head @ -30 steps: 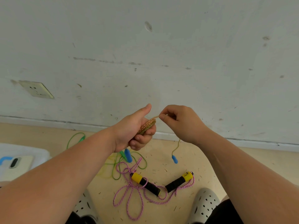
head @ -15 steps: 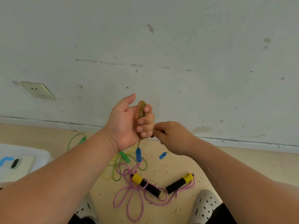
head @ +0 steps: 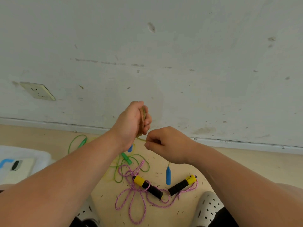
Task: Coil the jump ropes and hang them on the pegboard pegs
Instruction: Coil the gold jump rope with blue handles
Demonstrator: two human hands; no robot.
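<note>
My left hand grips a small coil of yellow-brown jump rope, held upright in front of the wall. My right hand pinches the free strand of that rope just below the coil. One blue handle dangles under my right hand; the other blue handle peeks out below my left wrist. On the floor lie a pink rope with yellow-and-black handles and a green rope. No pegboard is in view.
A scuffed white wall with a socket stands right ahead, its baseboard meeting the tan floor. A white bin lid with a phone sits at the left. My two light perforated shoes flank the pink rope.
My left hand turned the coil upright and stayed raised. My right hand dropped below the coil and then shifted right with the strand, and a blue handle now hangs lower beneath it.
</note>
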